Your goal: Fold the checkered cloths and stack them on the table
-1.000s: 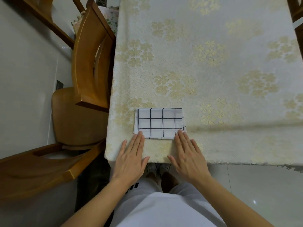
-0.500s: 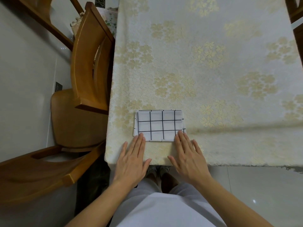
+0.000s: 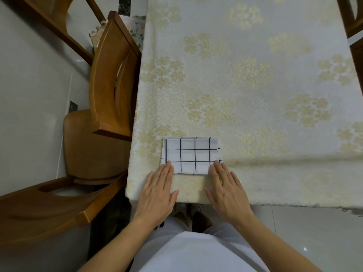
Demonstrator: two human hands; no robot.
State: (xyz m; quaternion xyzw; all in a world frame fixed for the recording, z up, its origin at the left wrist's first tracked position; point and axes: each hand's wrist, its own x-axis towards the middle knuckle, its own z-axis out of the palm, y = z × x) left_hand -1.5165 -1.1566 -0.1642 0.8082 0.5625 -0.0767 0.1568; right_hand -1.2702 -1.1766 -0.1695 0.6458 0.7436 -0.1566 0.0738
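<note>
head view looks straight down at your two hands and the near edge of the counter (image 3: 255,95), which is draped in a cream tablecloth (image 3: 275,173) with pale gold flower clusters. the checkered cloth (image 3: 191,155) lies folded into a neat rectangle near the counter's near left corner, white with a thin black grid, its long sides running left to right and its layered edges showing along the right side. your left hand (image 3: 157,193) lies flat, palm down, fingers straight and held close together, with the fingertips (image 3: 169,165) resting on the cloth's near left corner. your right hand (image 3: 225,191) lies flat in the same way, thumb spread inward, fingertips (image 3: 217,164) on the cloth's near right corner. neither grip is pinching anything; both hands are open and pressed down, the palms on the tablecloth just short of the cloth. a wooden chair (image 3: 110,79) stands tucked against the counter's left side, and another wooden chair (image 3: 49,209) sits nearer to you on the left, over a pale tiled floor (image 3: 314,232). only this one folded cloth is visible on the counter.
</note>
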